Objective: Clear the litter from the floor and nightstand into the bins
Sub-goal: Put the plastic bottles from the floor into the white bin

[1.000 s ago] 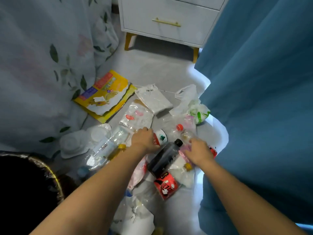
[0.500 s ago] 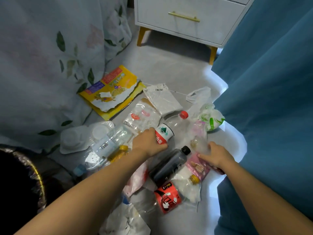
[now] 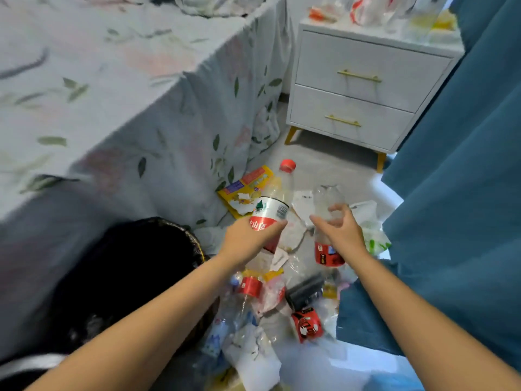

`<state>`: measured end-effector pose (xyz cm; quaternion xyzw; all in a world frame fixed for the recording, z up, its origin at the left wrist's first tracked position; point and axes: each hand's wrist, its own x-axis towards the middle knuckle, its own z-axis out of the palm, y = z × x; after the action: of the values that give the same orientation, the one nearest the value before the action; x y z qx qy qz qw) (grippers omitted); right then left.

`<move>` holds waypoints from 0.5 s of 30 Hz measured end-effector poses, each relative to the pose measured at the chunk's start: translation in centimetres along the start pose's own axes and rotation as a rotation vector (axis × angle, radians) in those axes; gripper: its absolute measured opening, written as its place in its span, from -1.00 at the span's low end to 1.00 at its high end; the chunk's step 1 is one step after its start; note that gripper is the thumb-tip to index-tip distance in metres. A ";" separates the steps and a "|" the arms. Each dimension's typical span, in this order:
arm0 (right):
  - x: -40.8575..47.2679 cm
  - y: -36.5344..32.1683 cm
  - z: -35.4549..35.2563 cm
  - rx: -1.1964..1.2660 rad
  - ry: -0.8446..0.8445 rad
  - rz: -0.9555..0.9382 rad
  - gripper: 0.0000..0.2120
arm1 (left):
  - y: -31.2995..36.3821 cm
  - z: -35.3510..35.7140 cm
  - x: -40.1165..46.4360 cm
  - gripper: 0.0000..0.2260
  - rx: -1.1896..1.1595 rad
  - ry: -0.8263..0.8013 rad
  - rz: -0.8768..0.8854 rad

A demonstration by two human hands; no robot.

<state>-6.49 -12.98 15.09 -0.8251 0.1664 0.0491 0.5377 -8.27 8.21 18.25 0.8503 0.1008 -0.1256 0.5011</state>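
A person's left hand (image 3: 248,238) grips a red-capped bottle (image 3: 272,204), right hand (image 3: 342,231) seemingly loosely holding a clear bottle (image 3: 328,221), both right of the black bin (image 3: 194,241); each should swing left over its rim before release.

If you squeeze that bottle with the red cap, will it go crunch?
Probably. The red-capped bottle in the left hand looks clear, thin and empty, so it is likely light and easy to dent. Laid on the floor, its round body would likely roll.

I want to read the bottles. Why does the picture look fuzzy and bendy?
Head view: motion blur smears the bedspread and both bottles; the left hand's red-capped bottle label stays partly readable; the wide lens bends the nightstand edges; the bin is deep shadow.
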 end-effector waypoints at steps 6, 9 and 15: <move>-6.9 -10.4 3.9 0.201 -0.138 -0.081 -0.54 | -0.7 -8.1 -9.1 -0.61 -0.184 0.185 -0.035; -11.1 -14.9 6.2 0.211 -0.203 -0.120 -0.53 | -1.7 -12.3 -13.4 -0.53 -0.277 0.266 -0.036; -19.6 -19.4 12.8 0.240 -0.337 -0.194 -0.61 | -5.6 -19.7 -21.4 -0.59 -0.313 0.455 -0.055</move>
<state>-17.30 9.99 31.73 -0.7475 -0.0013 0.1142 0.6544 -27.96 27.14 29.54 0.7657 0.2520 0.0721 0.5874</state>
